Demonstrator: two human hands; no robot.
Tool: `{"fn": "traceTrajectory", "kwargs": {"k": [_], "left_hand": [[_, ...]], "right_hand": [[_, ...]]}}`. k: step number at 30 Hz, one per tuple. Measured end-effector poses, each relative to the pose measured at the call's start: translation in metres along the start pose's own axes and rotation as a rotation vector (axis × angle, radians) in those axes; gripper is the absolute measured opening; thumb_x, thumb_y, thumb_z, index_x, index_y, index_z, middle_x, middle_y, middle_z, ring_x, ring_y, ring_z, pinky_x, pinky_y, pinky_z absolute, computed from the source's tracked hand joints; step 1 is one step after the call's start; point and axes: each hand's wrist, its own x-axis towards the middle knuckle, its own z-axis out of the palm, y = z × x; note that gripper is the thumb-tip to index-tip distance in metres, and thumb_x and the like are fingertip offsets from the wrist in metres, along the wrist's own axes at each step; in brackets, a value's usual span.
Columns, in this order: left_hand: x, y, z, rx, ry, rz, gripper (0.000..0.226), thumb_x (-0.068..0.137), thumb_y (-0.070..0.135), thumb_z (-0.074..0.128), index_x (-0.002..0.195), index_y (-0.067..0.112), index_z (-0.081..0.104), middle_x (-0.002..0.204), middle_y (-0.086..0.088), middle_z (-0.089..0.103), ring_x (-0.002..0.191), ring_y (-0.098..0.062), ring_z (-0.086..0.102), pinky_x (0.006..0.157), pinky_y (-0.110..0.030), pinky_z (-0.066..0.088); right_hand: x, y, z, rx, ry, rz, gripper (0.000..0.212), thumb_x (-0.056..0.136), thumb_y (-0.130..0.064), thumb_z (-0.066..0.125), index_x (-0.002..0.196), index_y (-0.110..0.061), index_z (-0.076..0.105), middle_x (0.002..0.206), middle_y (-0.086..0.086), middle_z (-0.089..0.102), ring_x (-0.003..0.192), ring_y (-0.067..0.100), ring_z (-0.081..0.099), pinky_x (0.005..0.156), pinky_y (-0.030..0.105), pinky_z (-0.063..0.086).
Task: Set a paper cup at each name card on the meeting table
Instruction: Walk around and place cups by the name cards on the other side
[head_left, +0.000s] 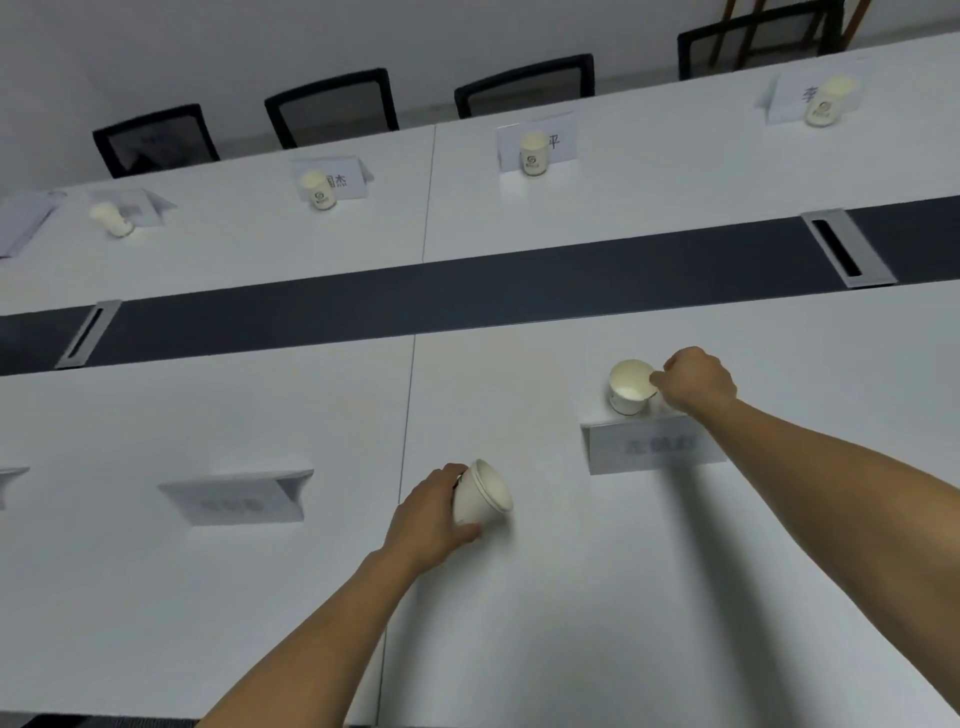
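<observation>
The near-left name card (239, 496) on the table (519, 597) had no cup yet. The left hand (431, 519) wrapped its grip round a tilted paper cup (485, 493), mouth aimed right; a loose hold could let it roll away. The right hand (698, 384) pinched the rim of an upright cup (629, 388) just beyond the right name card (654, 448); lifting off carelessly could tip it.

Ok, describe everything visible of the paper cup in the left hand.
The paper cup is white with a rolled rim and a cream inside. It is tipped on its side, mouth turned right. A second line inside the rim may mean nested cups; that is unclear. The left hand grips its wall from the base end. It is low over the white table; whether it touches cannot be told.
</observation>
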Motion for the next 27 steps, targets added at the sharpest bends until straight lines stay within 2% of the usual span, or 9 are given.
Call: {"fn": "traceTrajectory", "kwargs": {"k": [3, 7, 11, 16, 18, 21, 24, 27], "left_hand": [[-0.016, -0.005, -0.01, -0.015, 0.039, 0.005, 0.067, 0.069, 0.032, 0.077, 0.129, 0.029, 0.047, 0.117, 0.009, 0.057, 0.101, -0.017, 0.057, 0.085, -0.037, 0.051], [-0.063, -0.03, -0.027, -0.069, 0.128, -0.006, 0.066, 0.07, 0.031, 0.077, 0.129, 0.029, 0.047, 0.117, 0.008, 0.057, 0.101, -0.016, 0.057, 0.085, -0.037, 0.05], [-0.134, -0.087, -0.041, -0.108, 0.218, -0.053, 0.066, 0.071, 0.032, 0.078, 0.129, 0.029, 0.047, 0.119, 0.009, 0.056, 0.103, -0.016, 0.056, 0.085, -0.036, 0.05], [-0.228, -0.172, -0.061, -0.121, 0.343, -0.114, 0.067, 0.072, 0.035, 0.078, 0.13, 0.028, 0.046, 0.121, 0.009, 0.056, 0.104, -0.016, 0.056, 0.086, -0.037, 0.05], [-0.27, -0.207, -0.072, -0.135, 0.389, -0.152, 0.068, 0.072, 0.034, 0.078, 0.131, 0.028, 0.046, 0.12, 0.009, 0.056, 0.104, -0.016, 0.056, 0.086, -0.037, 0.05], [-0.324, -0.251, -0.085, -0.157, 0.458, -0.187, 0.067, 0.07, 0.031, 0.079, 0.13, 0.027, 0.048, 0.12, 0.007, 0.057, 0.104, -0.017, 0.057, 0.086, -0.037, 0.05], [-0.374, -0.295, -0.096, -0.162, 0.491, -0.234, 0.068, 0.069, 0.032, 0.079, 0.13, 0.025, 0.048, 0.12, 0.005, 0.056, 0.107, -0.018, 0.056, 0.089, -0.039, 0.05], [-0.401, -0.323, -0.108, -0.174, 0.541, -0.263, 0.068, 0.069, 0.033, 0.078, 0.129, 0.026, 0.048, 0.12, 0.006, 0.056, 0.107, -0.019, 0.056, 0.088, -0.041, 0.051]], "right_hand": [[-0.026, -0.015, -0.007, -0.063, 0.024, -0.081, 0.022, 0.088, -0.024, 0.063, 0.104, -0.011, 0.069, 0.1, 0.011, 0.069, 0.083, 0.03, 0.061, 0.07, 0.033, 0.047], [-0.082, -0.048, 0.006, -0.116, -0.018, -0.208, 0.019, 0.085, -0.02, 0.06, 0.095, -0.009, 0.071, 0.095, 0.01, 0.072, 0.081, 0.029, 0.065, 0.066, 0.031, 0.047], [-0.155, -0.092, 0.046, -0.175, -0.106, -0.364, 0.019, 0.085, -0.024, 0.061, 0.094, -0.01, 0.07, 0.09, 0.007, 0.073, 0.082, 0.028, 0.068, 0.064, 0.03, 0.047], [-0.256, -0.146, 0.108, -0.218, -0.174, -0.507, 0.024, 0.087, -0.026, 0.062, 0.1, -0.007, 0.071, 0.095, 0.01, 0.074, 0.069, 0.02, 0.058, 0.061, 0.029, 0.043], [-0.304, -0.169, 0.137, -0.229, -0.21, -0.568, 0.025, 0.087, -0.026, 0.065, 0.1, -0.007, 0.071, 0.096, 0.01, 0.074, 0.073, 0.02, 0.06, 0.064, 0.03, 0.046], [-0.375, -0.204, 0.176, -0.24, -0.261, -0.68, 0.024, 0.087, -0.029, 0.068, 0.103, -0.011, 0.069, 0.099, 0.005, 0.072, 0.088, 0.024, 0.068, 0.077, 0.036, 0.056], [-0.443, -0.237, 0.21, -0.231, -0.326, -0.768, 0.026, 0.084, -0.029, 0.071, 0.105, -0.015, 0.068, 0.104, 0.004, 0.069, 0.087, 0.024, 0.068, 0.081, 0.038, 0.06], [-0.484, -0.267, 0.226, -0.226, -0.348, -0.818, 0.021, 0.083, -0.031, 0.072, 0.097, -0.016, 0.071, 0.099, 0.003, 0.07, 0.084, 0.022, 0.07, 0.078, 0.037, 0.059]]}}
